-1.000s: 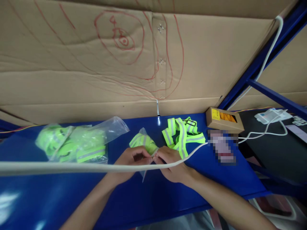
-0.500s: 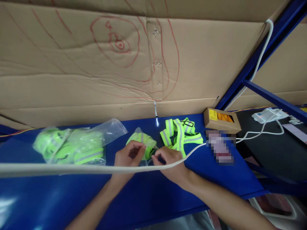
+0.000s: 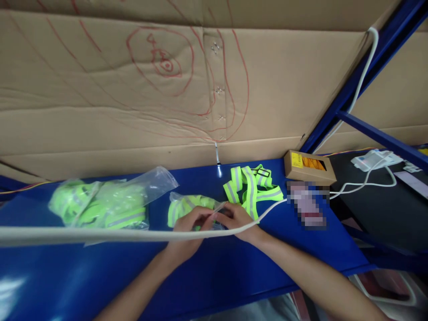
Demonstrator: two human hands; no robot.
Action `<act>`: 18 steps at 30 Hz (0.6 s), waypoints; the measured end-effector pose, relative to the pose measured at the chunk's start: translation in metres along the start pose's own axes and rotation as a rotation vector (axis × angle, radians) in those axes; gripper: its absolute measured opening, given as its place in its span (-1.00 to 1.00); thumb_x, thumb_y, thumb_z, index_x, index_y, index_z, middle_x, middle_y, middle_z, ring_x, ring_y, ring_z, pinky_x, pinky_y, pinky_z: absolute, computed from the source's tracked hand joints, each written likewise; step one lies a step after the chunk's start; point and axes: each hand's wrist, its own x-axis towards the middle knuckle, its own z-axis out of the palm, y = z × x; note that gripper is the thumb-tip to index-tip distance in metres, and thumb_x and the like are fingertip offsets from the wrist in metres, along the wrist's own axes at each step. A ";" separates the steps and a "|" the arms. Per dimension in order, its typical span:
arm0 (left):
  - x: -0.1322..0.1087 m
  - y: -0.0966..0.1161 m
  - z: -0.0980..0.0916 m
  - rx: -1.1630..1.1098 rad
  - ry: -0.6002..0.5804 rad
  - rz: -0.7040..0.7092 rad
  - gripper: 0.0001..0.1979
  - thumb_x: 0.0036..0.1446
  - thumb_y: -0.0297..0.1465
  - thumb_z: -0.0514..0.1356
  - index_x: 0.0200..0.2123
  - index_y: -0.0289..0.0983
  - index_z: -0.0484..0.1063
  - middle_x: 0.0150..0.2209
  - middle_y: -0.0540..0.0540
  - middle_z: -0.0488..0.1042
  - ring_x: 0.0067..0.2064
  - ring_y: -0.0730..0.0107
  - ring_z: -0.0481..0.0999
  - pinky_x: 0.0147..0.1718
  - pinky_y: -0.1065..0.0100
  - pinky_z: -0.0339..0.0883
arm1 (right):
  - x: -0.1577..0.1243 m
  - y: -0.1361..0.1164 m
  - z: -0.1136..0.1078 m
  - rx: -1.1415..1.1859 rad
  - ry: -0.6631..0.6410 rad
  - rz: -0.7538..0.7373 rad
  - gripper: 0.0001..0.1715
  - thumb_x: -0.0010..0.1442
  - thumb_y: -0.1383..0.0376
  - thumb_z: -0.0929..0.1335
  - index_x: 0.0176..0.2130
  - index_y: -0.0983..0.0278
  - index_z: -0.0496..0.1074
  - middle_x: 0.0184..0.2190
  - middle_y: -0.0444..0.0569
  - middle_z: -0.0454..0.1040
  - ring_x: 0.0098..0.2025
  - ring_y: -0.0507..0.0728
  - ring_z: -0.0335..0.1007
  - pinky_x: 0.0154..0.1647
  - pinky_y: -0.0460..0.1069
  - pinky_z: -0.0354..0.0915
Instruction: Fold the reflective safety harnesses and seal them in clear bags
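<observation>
Both hands meet at the mouth of a small clear plastic bag, which has a yellow-green reflective strap bunched inside it. My left hand pinches the bag's film near its right end. Close beside it, my right hand has thumb and fingers closed on the same film. The fingertips almost touch, and a white cable partly covers both hands. Just behind my right hand lies a loose reflective strap with a black buckle. Farther left is a larger clear bag holding more reflective straps.
The white cable runs across the foreground above the blue table. At the right stand an open cardboard box and a pixelated flat object. A cardboard wall with red drawn lines closes the back; a blue frame post slants at right.
My left hand has moved right, up against my right hand, which has shifted slightly right. The small bag now lies more stretched out toward the left, its film end gathered between both hands.
</observation>
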 end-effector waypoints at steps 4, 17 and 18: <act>0.022 -0.018 -0.029 0.190 0.294 0.122 -0.77 0.26 -0.20 0.21 -0.17 -0.22 0.53 -0.15 -0.13 0.57 -0.23 0.29 0.55 -0.19 0.28 0.47 | 0.004 0.006 0.000 0.043 0.055 0.017 -0.73 0.21 0.10 0.42 -0.20 0.24 0.49 -0.64 -0.27 0.23 -0.58 0.00 0.15 -0.55 -0.10 0.05; 0.037 -0.049 -0.026 0.088 0.231 -0.107 -0.62 0.35 -0.10 0.07 -0.05 -0.28 0.45 -0.12 -0.13 0.58 -0.13 0.30 0.56 -0.10 0.35 0.42 | 0.003 0.001 -0.007 -0.193 0.048 0.058 -0.72 0.16 0.10 0.48 -0.28 0.26 0.52 -0.55 -0.10 0.48 -0.52 0.08 0.39 -0.53 -0.07 0.22; 0.036 -0.046 -0.026 0.039 0.250 -0.104 -0.62 0.34 -0.10 0.09 -0.06 -0.28 0.45 -0.13 -0.12 0.58 -0.14 0.31 0.56 -0.12 0.36 0.41 | 0.003 0.000 -0.007 -0.140 0.038 0.087 -0.68 0.16 0.08 0.48 -0.20 0.26 0.51 -0.56 -0.14 0.46 -0.57 0.05 0.35 -0.57 -0.08 0.19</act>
